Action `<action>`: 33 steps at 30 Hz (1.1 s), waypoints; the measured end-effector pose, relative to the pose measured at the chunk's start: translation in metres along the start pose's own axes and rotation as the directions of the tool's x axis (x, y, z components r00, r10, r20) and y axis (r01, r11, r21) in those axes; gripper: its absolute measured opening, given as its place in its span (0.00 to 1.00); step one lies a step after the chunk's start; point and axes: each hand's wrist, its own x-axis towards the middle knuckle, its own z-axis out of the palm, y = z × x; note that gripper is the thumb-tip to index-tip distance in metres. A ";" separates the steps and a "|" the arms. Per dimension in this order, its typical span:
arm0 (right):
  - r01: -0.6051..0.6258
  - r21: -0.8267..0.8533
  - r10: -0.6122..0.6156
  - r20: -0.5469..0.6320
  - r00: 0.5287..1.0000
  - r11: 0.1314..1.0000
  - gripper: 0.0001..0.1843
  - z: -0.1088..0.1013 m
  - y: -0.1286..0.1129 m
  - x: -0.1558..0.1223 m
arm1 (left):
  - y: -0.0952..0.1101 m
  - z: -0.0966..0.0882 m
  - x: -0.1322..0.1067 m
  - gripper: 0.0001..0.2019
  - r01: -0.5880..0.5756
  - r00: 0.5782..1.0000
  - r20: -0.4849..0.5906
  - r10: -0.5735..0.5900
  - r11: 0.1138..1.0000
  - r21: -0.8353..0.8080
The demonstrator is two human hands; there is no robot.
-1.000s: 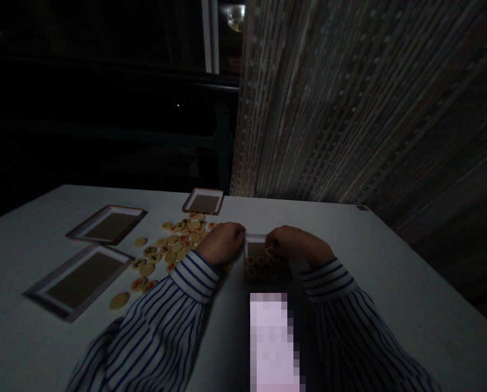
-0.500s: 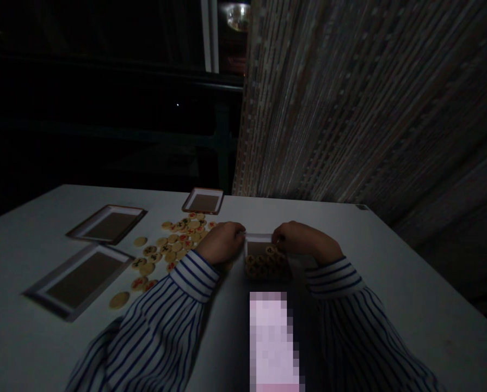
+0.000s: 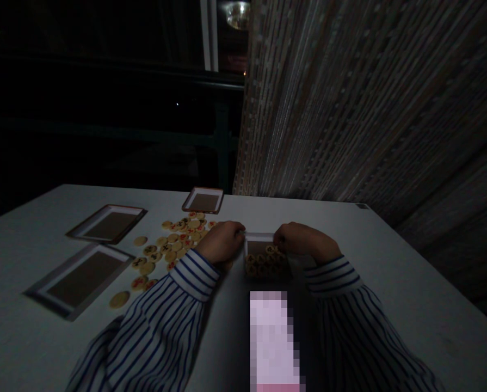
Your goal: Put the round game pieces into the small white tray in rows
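Observation:
A small open box (image 3: 261,237) with a pale inner wall stands in front of me, several round Chinese chess pieces (image 3: 263,264) with dark characters lined up in its near part. My left hand (image 3: 222,242) is closed at the box's far left corner, thumb and fingertips pinched on its edge. My right hand (image 3: 306,240) is closed at the far right side, fingers curled down over the rim beside the rightmost pieces. Whatever its fingertips grip is hidden. Left of my left hand lies a loose spread of Chinese chess pieces (image 3: 170,256), some with red characters, some blank side up.
Three shallow trays or lids lie on the white table (image 3: 390,283): a framed one (image 3: 142,211) at the left, a greyish one (image 3: 74,313) nearer me and a small one (image 3: 202,212) at the back. A string curtain (image 3: 308,98) hangs behind the right side. The room is dark.
The fingers of my right hand have shifted slightly to the right along the box's rim. My left hand and the loose pieces have stayed in place.

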 end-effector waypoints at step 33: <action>-0.058 -0.062 0.049 -0.139 0.989 0.996 0.14 -0.007 -0.004 -0.004 | -0.001 -0.002 -0.002 0.16 0.016 0.999 0.033 -0.016 1.000 -0.001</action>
